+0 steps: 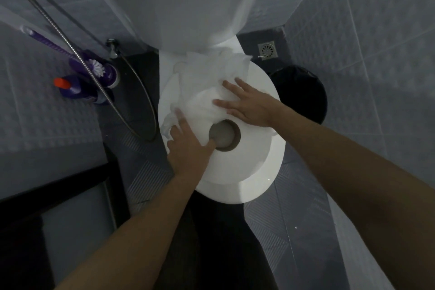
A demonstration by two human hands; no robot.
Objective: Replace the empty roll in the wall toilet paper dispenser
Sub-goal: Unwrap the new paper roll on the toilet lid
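A large white jumbo toilet paper roll with a brown cardboard core lies flat on the closed white toilet lid. Loose crumpled paper trails from the roll toward the cistern. My left hand rests on the roll's left side, its thumb hooked into the core and its fingers over the roll's edge. My right hand lies flat with spread fingers on the roll's far right part, over the loose paper. The wall dispenser is not in view.
A purple toilet brush in its holder and a purple bottle with an orange cap stand on the floor at left beside a metal hose. A black bin sits right of the toilet, a floor drain behind it.
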